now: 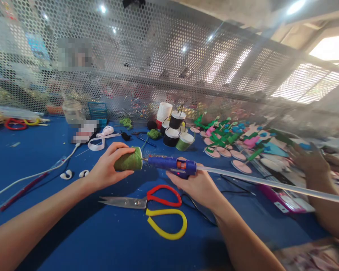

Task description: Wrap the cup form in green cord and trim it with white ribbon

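Note:
My left hand (107, 169) is wrapped round a paper cup covered in green yarn (129, 161), held on its side above the blue table (73, 233). My right hand (194, 184) grips a blue hot glue gun (172, 165). Its nozzle points left and touches the cup's rim. A long clear glue stick (271, 184) trails from the back of the gun to the right. Scissors with one red and one yellow handle (158, 207) lie on the table just below both hands.
More cups, white, black and green (173, 130), stand behind the glue gun. Green, pink and blue craft pieces (231, 141) cover the right side. Another person's hand (307, 160) reaches in at the right. A perforated metal screen (158, 56) closes the back. A white cable (31, 175) runs left.

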{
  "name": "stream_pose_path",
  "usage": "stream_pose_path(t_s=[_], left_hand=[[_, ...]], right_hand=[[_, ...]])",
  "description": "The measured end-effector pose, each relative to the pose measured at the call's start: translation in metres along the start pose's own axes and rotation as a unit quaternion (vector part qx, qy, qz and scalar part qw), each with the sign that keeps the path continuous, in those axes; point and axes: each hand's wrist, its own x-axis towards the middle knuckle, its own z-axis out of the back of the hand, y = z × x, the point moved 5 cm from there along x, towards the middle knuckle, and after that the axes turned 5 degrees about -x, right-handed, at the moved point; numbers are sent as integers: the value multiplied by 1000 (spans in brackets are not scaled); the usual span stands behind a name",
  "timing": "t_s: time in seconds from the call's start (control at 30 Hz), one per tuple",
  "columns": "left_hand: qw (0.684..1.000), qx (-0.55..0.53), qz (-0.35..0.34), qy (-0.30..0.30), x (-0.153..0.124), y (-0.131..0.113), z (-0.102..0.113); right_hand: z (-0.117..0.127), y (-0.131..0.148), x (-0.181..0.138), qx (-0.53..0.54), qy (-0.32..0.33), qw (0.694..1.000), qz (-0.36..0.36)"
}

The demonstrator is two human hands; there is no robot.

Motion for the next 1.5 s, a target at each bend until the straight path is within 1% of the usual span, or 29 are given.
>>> stream_pose_path(t_s=[0.1, 0.23, 0.57, 0.67, 0.77, 0.97, 1.23, 1.5], left_hand=[[1000, 3, -5, 1, 0, -1, 0], [1000, 8, -13, 7, -1, -2, -1], [1000, 24, -16, 5, -2, -1, -2], [999, 29, -37, 6, -3, -2, -3], [998, 30, -55, 23, -5, -3, -5], [997, 32, -63, 42, -7, -2, -7], [990, 55, -123, 31, -6, -11, -6], [985, 72, -155, 27, -8, -13, -7]], right_hand=[[0, 0, 1, 8, -6, 1000, 0], [1, 3, 2, -7, -15, 1000, 0], [2, 4, -1, -21, -7, 1000, 5], [3, 6, 0, -4, -11, 1000, -5], [4, 6, 1, -18, -16, 1000, -17], [5, 4, 2, -39, -20, 999, -14], [4, 2, 4, -51, -30, 998, -1], [4, 3, 7, -91, -23, 996, 3]])
